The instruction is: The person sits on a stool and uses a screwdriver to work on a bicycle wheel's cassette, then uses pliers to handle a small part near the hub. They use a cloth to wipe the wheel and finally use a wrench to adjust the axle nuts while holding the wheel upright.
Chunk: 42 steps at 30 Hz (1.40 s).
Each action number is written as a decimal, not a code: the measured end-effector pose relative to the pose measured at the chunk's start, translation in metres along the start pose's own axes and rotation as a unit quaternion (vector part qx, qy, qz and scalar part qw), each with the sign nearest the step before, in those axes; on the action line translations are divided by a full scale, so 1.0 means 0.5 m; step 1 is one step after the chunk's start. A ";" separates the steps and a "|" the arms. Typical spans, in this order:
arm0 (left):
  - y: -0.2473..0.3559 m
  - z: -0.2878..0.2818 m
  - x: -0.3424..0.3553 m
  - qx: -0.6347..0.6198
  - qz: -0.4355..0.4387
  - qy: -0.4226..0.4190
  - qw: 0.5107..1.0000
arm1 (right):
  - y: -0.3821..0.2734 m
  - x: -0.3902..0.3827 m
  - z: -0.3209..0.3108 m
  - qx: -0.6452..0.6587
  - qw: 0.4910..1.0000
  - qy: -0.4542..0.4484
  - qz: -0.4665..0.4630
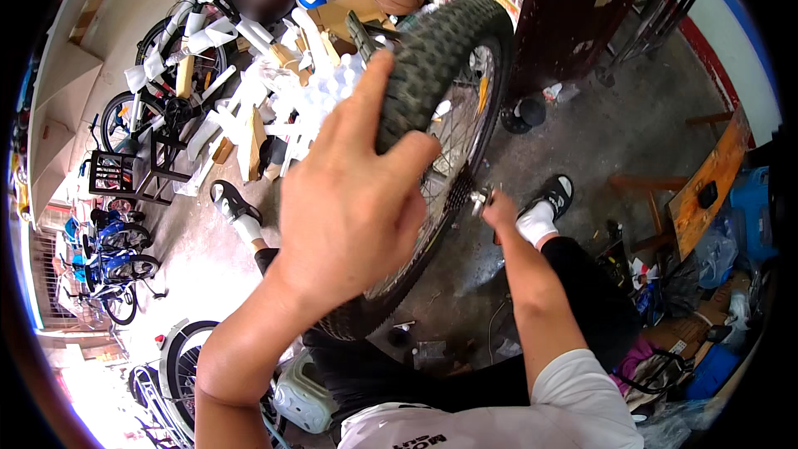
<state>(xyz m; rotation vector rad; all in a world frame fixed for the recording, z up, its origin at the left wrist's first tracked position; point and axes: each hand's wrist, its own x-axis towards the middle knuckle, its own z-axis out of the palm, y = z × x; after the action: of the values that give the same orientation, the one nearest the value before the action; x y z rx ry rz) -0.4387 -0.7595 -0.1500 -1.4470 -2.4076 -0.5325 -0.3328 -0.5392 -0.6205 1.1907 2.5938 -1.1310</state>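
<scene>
The left hand (353,199) grips the top of the knobby bike wheel (440,75), which stands upright between the legs. The right hand (499,209) pinches something small, maybe a tool, at the hub (465,195).

My left hand (353,199) rests on the knobby black rubber bicycle wheel (440,116) standing between my feet, my right hand (499,209) at its metal hub (480,196).

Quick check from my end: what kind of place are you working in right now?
Most likely a bicycle repair workshop. The left hand steadies a knobby-tyred wheel while the right hand works at its hub, small bicycles stand at the left, and the concrete floor is cluttered.
</scene>
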 end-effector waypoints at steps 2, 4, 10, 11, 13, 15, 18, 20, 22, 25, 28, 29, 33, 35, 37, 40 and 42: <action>-0.028 0.009 0.007 -0.008 0.008 0.020 1.000 | 0.013 0.009 -0.026 -0.037 0.996 0.032 -0.074; -0.031 0.009 0.009 -0.003 0.010 0.017 1.000 | -0.013 -0.042 -0.008 -0.071 0.997 -0.033 -0.027; -0.032 -0.007 0.009 0.003 0.032 -0.004 0.999 | -0.141 -0.350 0.094 0.275 0.908 -0.279 0.145; -0.028 -0.008 0.006 -0.019 0.019 -0.016 1.000 | -0.137 -0.343 0.090 0.277 0.909 -0.275 0.147; -0.020 -0.005 0.004 -0.020 0.020 -0.017 0.999 | -0.121 -0.319 0.091 0.260 0.905 -0.315 0.121; -0.007 0.002 0.008 -0.024 0.027 -0.002 0.999 | -0.030 -0.222 0.118 0.092 0.987 -0.111 0.073; -0.001 -0.003 0.000 -0.013 0.005 0.006 1.000 | -0.040 -0.038 0.064 0.122 0.992 0.019 -0.005; -0.009 0.006 0.007 -0.025 0.009 0.012 1.000 | 0.010 0.042 0.035 0.062 0.980 0.144 -0.124; -0.034 0.005 0.010 -0.025 0.008 0.005 1.000 | 0.006 0.032 0.040 0.057 0.986 0.098 -0.121; -0.046 -0.011 0.007 -0.004 -0.007 0.000 1.000 | -0.048 -0.117 0.068 0.044 0.995 -0.093 0.013; -0.046 0.005 0.010 -0.020 0.015 0.005 1.000 | -0.088 -0.302 0.158 0.262 0.929 -0.219 0.146; -0.053 -0.005 -0.003 -0.005 0.008 -0.004 1.000 | -0.190 -0.356 0.104 0.347 0.874 -0.281 0.190; -0.037 -0.008 -0.003 -0.038 -0.004 -0.009 0.999 | -0.109 -0.224 0.104 0.173 0.958 -0.208 0.096; -0.025 -0.007 0.009 -0.045 -0.012 -0.005 0.999 | -0.051 -0.084 0.115 0.089 0.996 0.014 0.018; -0.019 0.009 0.020 -0.077 -0.027 0.000 0.997 | 0.000 0.069 0.063 0.089 0.994 0.045 -0.041; -0.049 0.019 0.031 -0.063 -0.018 -0.007 0.998 | 0.042 0.062 0.101 0.090 0.994 0.023 -0.060; -0.086 -0.004 0.021 0.008 0.017 0.012 1.000 | -0.078 -0.030 0.099 0.041 0.997 -0.055 -0.043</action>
<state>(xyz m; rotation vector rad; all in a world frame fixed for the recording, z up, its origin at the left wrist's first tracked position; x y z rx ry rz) -0.4816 -0.7708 -0.1509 -1.4636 -2.3586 -0.5176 -0.3600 -0.5974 -0.6282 1.0089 2.5601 -1.2934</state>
